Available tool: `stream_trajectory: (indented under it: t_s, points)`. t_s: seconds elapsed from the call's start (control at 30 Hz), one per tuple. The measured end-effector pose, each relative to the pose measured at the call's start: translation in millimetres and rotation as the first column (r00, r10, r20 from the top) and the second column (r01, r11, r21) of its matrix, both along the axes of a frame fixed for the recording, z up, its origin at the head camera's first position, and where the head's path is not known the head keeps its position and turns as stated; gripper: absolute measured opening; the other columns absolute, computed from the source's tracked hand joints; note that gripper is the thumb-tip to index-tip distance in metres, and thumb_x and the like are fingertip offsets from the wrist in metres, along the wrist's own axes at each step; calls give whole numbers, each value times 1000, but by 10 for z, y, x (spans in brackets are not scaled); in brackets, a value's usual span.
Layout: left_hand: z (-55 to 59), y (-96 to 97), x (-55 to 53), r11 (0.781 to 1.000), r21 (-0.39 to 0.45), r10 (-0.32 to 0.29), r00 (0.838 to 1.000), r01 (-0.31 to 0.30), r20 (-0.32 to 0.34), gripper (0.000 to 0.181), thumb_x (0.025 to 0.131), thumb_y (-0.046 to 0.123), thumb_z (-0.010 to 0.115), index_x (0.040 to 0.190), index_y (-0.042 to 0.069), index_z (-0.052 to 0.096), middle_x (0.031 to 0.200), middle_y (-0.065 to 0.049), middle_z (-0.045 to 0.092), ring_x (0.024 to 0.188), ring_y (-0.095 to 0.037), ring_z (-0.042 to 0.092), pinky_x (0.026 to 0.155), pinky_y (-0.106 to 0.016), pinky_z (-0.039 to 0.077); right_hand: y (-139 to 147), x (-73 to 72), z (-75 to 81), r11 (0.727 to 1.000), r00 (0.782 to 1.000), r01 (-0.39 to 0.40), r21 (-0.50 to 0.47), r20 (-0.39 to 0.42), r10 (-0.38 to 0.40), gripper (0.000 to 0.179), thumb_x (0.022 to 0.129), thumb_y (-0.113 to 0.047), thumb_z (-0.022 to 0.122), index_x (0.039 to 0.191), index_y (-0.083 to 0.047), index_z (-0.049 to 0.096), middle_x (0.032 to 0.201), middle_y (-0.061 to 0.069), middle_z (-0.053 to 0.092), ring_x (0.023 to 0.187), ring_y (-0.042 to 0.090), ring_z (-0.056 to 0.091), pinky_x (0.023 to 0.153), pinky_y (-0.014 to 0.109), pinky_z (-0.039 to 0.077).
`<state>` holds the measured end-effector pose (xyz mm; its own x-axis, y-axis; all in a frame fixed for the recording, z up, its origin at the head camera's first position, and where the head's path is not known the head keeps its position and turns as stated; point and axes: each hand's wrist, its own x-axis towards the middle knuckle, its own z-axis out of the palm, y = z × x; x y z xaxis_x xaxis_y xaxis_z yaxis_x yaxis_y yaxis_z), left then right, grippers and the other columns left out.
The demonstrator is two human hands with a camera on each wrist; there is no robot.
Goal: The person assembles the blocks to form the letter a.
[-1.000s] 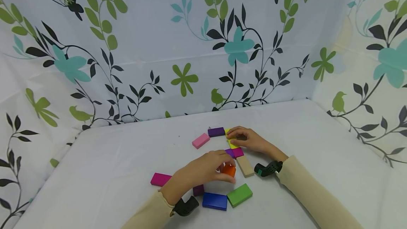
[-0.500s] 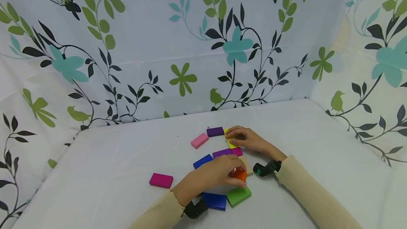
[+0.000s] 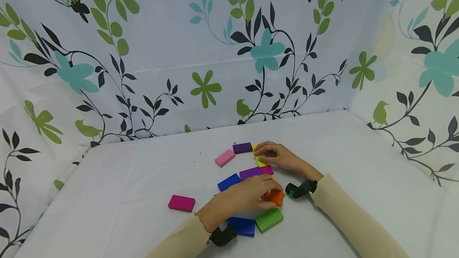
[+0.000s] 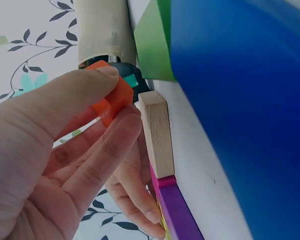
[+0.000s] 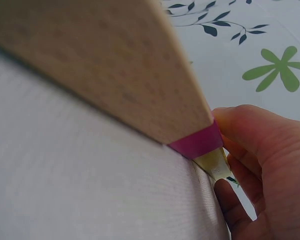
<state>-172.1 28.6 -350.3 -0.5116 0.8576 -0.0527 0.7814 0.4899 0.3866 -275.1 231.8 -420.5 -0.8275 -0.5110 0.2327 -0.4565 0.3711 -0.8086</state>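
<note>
My left hand (image 3: 247,194) pinches an orange block (image 3: 276,197) between thumb and fingertips, just beyond the green block (image 3: 269,220). In the left wrist view the orange block (image 4: 119,97) is beside the end of a bare wooden block (image 4: 157,137). Farther back, my right hand (image 3: 281,157) holds its thumb and fingers around a yellow block (image 3: 262,163) lying on the table. A small magenta block (image 3: 267,169) joins the yellow and wooden blocks, and a purple block (image 3: 250,173) abuts it. The left hand hides most of the wooden block in the head view.
A blue block (image 3: 229,182) lies left of the purple one, another blue block (image 3: 242,227) in front. Behind are a pink block (image 3: 225,158) and a dark purple block (image 3: 242,148). A magenta block (image 3: 181,203) lies apart at left. Patterned cloth (image 3: 161,51) hangs behind the white table (image 3: 118,194).
My left hand has moved right with the orange block, past the green block's far side, uncovering the purple block and the far blue block. My right hand has stayed at the yellow block.
</note>
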Motion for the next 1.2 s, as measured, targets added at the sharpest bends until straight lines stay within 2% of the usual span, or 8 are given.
stream_trajectory:
  t_s: [0.17, 0.4, 0.53, 0.7, 1.03, 1.2]
  points:
    - [-23, 61, 16, 999, -26, -32, 999, 31, -34, 38, 93, 28, 67, 129, 14, 61, 112, 5, 58, 80, 2, 50, 72, -7, 42, 14, 8, -14, 1000, 1000, -12, -1, -21, 12, 24, 94, -14, 64, 117, -6, 68, 131, 12, 58, 128, 33, 47, 105, 48, 40]
    - [-39, 131, 12, 998, -57, -41, 994, 35, -105, 37, 90, 34, 70, 123, 17, 65, 108, 7, 61, 75, 3, 50, 67, -6, 41, 16, 3, -21, 1000, 1000, -5, 4, -18, 5, 24, 94, -14, 64, 117, -8, 68, 131, 9, 58, 128, 29, 48, 105, 42, 41]
    - [-42, 163, 0, 996, -75, -54, 990, 44, -133, 37, 91, 36, 69, 122, 17, 66, 108, 7, 62, 79, 1, 50, 70, -7, 41, 15, 13, -8, 1000, 1000, -4, 3, -10, 4, 24, 94, -14, 64, 117, -8, 68, 131, 9, 58, 129, 30, 47, 106, 47, 40]
    - [-50, 201, -15, 993, -107, -59, 987, 42, -151, 39, 91, 38, 68, 123, 18, 65, 111, 7, 63, 89, 0, 53, 78, -9, 44, 12, 16, -1, 1000, 1000, -10, -2, -16, 10, 25, 94, -14, 65, 117, -7, 68, 131, 12, 57, 128, 33, 47, 105, 50, 39]
    - [-58, 236, -23, 985, -164, -92, 977, 61, -193, 38, 90, 41, 68, 121, 19, 67, 112, 7, 63, 99, -2, 55, 87, -13, 45, 7, -11, -22, 1000, 1000, -9, 0, -21, 9, 24, 95, -13, 64, 117, -5, 68, 130, 13, 58, 127, 33, 47, 105, 48, 40]
    - [-53, 225, -12, 982, -168, -111, 977, 80, -181, 37, 91, 39, 67, 122, 19, 67, 115, 6, 62, 101, -2, 55, 90, -14, 44, 11, -9, -16, 1000, 1000, -7, 0, -12, 7, 25, 94, -15, 65, 117, -7, 68, 131, 12, 58, 129, 33, 47, 106, 50, 39]
